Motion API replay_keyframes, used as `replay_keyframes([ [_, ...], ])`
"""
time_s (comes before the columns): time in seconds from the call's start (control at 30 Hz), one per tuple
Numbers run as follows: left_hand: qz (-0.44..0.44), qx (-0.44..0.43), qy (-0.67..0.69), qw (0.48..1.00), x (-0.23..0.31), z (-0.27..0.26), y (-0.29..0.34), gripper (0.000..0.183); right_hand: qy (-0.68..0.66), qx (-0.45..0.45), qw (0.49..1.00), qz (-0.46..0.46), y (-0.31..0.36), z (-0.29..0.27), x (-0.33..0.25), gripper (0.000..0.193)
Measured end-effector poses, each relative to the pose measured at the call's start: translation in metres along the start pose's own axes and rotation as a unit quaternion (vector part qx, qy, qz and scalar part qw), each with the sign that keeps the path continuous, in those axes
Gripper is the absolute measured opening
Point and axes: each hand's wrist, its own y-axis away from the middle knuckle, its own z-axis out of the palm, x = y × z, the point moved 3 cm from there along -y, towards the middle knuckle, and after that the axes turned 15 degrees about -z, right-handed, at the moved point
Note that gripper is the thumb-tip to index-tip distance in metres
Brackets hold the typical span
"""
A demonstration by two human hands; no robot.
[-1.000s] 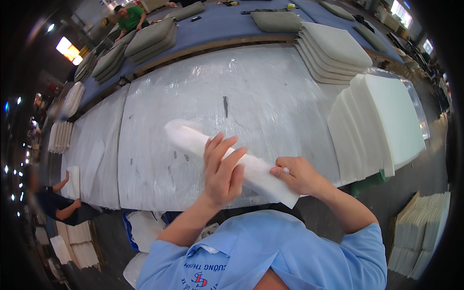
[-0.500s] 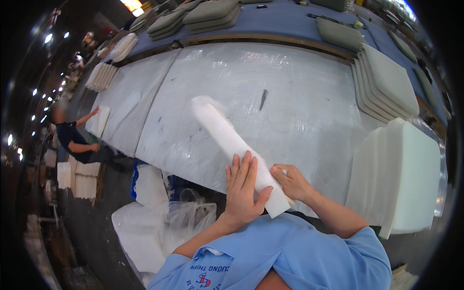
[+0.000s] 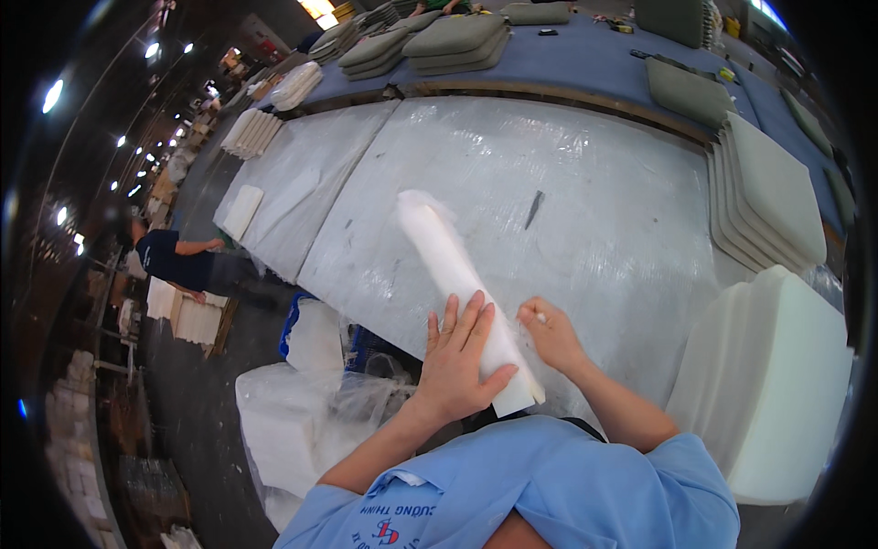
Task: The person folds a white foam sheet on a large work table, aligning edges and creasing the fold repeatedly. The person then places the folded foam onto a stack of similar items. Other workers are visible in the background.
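Note:
A long white rolled foam sheet (image 3: 448,265) lies on the plastic-covered table (image 3: 604,229), running from the table's middle toward me. My left hand (image 3: 457,361) presses flat on the roll's near end, fingers spread. Just right of the roll, my right hand (image 3: 549,334) pinches a small white thing against the roll's edge; what that thing is stays unclear.
A stack of white foam pads (image 3: 777,393) stands at the right, grey-green cushions (image 3: 773,192) behind it. A dark pen-like object (image 3: 534,209) lies on the table. Plastic-bagged white foam (image 3: 302,412) sits on the floor at left. Another person (image 3: 178,261) bends over pads far left.
The view has swung left and down. The roll has turned from lying across me to pointing away. My left hand stays flat on its near end; my right hand stays at its edge.

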Motion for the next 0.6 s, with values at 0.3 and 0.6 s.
replay_keyframes([
  [0.3,-0.008,-0.006,0.009,1.000,0.004,0.001,-0.008,0.094,-0.091,-0.053,0.994,-0.022,-0.028,0.011,-0.011,0.034],
  [0.6,-0.001,0.009,0.000,1.000,-0.001,0.002,-0.007,0.093,-0.099,0.027,0.994,-0.046,-0.055,0.006,-0.013,0.029],
])
